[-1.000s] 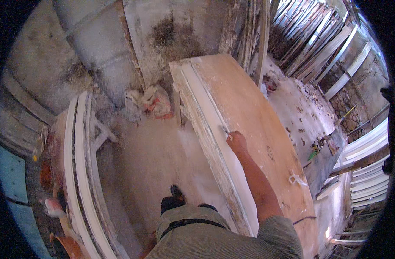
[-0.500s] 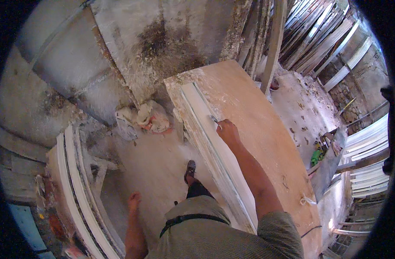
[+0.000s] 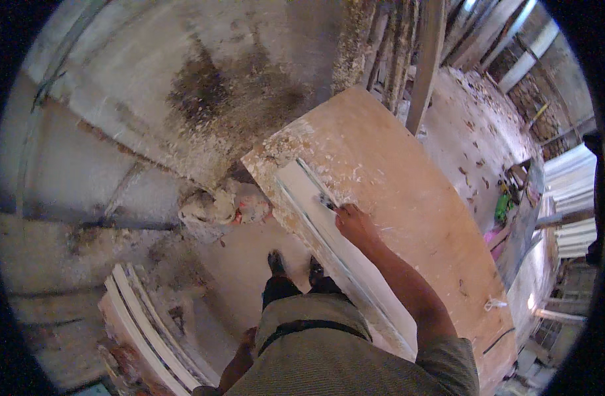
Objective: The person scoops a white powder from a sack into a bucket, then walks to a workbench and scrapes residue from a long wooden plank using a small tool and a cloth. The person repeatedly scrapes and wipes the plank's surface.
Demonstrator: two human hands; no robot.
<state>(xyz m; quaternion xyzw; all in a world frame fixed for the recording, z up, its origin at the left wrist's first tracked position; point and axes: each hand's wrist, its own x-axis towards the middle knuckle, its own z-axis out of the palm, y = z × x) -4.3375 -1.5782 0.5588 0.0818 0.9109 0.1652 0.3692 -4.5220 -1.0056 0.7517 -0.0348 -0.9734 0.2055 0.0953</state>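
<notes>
Tool (image 3: 325,200) now nearer far end of board (image 3: 349,254) | right hand (image 3: 356,223) pinching it; left hand (image 3: 250,336), can't tell | board's on surface (image 3: 421,231) | looks mid-stroke, next move wants steady pressure

Tabletop (image 3: 441,244): brown, wood-look sheet, mostly smooth and matt; far end rough with white flaky crust. Strip (image 3: 368,269) on it: off-white, smooth-faced, matt, chalky look. Tool (image 3: 325,201): grey head, metal-looking, too small to be sure. Wall (image 3: 150,72): matt, with a rough, grainy dark patch. Posts (image 3: 427,66): bare wood, rough, matt. Floor (image 3: 240,284): matt, dusty-looking. Sack (image 3: 207,206): crumpled; plastic or woven cloth, can't tell. Shirt (image 3: 355,360): matt cloth, fine ribbing. Belt (image 3: 312,325): dark, smooth, material unclear. Rails (image 3: 142,325) at lower left: off-white, matt, fairly smooth. Green item (image 3: 502,206): plastic-looking.
</notes>
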